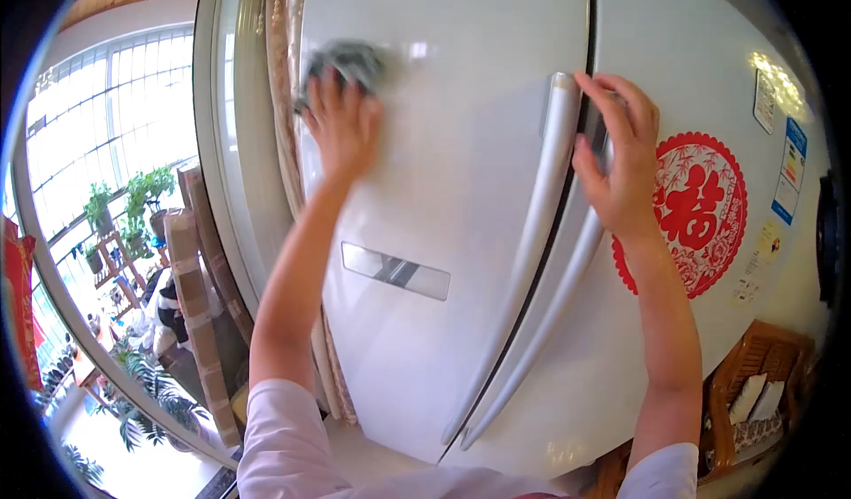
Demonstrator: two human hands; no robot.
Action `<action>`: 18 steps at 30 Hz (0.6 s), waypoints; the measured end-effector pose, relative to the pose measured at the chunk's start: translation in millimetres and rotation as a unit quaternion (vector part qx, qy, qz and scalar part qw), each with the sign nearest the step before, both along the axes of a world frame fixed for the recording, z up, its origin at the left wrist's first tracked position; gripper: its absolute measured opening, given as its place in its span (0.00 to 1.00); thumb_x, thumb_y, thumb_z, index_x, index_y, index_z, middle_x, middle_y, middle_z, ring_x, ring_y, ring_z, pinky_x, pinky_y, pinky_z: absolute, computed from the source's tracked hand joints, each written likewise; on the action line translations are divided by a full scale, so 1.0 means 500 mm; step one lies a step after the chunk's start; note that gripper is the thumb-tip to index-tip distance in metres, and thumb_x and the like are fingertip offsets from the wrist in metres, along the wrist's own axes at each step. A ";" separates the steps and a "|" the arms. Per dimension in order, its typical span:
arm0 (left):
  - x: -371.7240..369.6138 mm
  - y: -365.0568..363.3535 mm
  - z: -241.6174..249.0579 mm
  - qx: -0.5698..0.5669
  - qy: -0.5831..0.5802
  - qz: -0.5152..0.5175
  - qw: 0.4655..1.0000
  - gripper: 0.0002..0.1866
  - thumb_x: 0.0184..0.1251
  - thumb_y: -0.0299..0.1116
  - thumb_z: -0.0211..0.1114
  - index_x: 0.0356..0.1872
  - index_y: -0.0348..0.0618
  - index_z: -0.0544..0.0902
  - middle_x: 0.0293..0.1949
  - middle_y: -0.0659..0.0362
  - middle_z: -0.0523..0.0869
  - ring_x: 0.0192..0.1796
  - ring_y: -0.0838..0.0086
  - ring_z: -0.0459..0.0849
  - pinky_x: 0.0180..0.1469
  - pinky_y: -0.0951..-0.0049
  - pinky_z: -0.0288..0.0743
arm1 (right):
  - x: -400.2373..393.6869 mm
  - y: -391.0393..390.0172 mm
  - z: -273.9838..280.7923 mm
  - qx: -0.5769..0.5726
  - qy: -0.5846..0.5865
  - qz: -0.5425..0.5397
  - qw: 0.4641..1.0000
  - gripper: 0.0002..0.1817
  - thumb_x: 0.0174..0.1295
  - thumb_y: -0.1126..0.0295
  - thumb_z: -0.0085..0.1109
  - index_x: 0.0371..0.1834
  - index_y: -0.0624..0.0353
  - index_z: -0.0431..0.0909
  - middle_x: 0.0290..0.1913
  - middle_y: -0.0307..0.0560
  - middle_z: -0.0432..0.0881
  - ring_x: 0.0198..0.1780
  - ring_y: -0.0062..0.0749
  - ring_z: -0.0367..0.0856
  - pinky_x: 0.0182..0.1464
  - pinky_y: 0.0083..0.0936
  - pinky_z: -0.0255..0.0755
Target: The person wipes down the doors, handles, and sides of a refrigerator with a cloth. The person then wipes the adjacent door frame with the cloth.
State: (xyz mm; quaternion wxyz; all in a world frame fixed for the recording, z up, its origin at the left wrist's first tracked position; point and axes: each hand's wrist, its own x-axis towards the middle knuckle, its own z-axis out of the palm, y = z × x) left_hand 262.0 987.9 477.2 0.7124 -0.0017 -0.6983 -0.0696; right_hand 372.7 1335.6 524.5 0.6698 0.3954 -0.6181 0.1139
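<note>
A dark grey-green cloth (356,60), blurred by motion, lies against the upper left door of a white refrigerator (443,180). My left hand (344,131) presses it to the door, fingers laid over its lower part. Near the tops of the two long silver handles, my right hand (625,149) rests with fingers apart and curved. Its fingertips reach the upper end of the left door handle (551,144), and part of the right door handle (581,260) is hidden behind the hand.
A round red paper decoration (700,211) and several stickers are on the right door. A curtain (285,82) hangs along the left side. Farther left, a glass door frame shows potted plants (146,193) and long cardboard boxes (191,277). A wooden chair (753,366) stands at lower right.
</note>
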 end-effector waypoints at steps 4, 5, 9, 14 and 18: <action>0.115 0.128 -0.218 -0.268 -0.182 -0.118 0.939 0.20 0.58 0.50 0.63 0.51 0.59 0.80 0.66 0.52 0.64 0.75 0.46 0.48 0.70 0.33 0.36 | -0.004 0.000 -0.001 0.005 0.004 0.010 1.000 0.31 0.49 0.79 0.59 0.61 0.50 0.73 0.58 0.44 0.70 0.60 0.43 0.65 0.59 0.35 0.67; 0.112 0.124 -0.211 -0.267 -0.185 -0.122 0.938 0.20 0.58 0.50 0.63 0.51 0.59 0.80 0.66 0.52 0.64 0.75 0.46 0.48 0.70 0.33 0.36 | -0.003 0.000 -0.002 0.006 0.000 0.007 1.000 0.31 0.49 0.79 0.59 0.61 0.50 0.73 0.58 0.44 0.70 0.60 0.43 0.65 0.59 0.35 0.67; 0.047 0.092 -0.047 -0.228 -0.025 -0.066 0.971 0.21 0.59 0.46 0.64 0.55 0.58 0.78 0.67 0.55 0.66 0.74 0.52 0.52 0.69 0.34 0.45 | -0.003 0.002 -0.003 0.001 -0.014 0.014 1.000 0.29 0.52 0.78 0.58 0.61 0.51 0.74 0.59 0.44 0.69 0.61 0.42 0.64 0.60 0.35 0.65; 0.042 0.214 0.161 -0.062 0.098 -0.094 0.989 0.24 0.68 0.42 0.49 0.65 0.54 0.72 0.71 0.60 0.63 0.74 0.54 0.54 0.70 0.41 0.44 | -0.010 0.011 0.001 0.007 -0.036 0.074 0.997 0.22 0.61 0.71 0.50 0.60 0.54 0.74 0.60 0.46 0.70 0.61 0.42 0.63 0.64 0.34 0.57; 0.055 0.283 0.181 -0.332 0.148 -0.123 0.923 0.24 0.69 0.42 0.50 0.65 0.52 0.72 0.70 0.51 0.64 0.74 0.52 0.54 0.73 0.48 0.47 | -0.013 0.010 0.002 -0.005 -0.022 0.090 0.996 0.21 0.66 0.62 0.48 0.60 0.57 0.73 0.58 0.48 0.72 0.60 0.42 0.64 0.66 0.35 0.54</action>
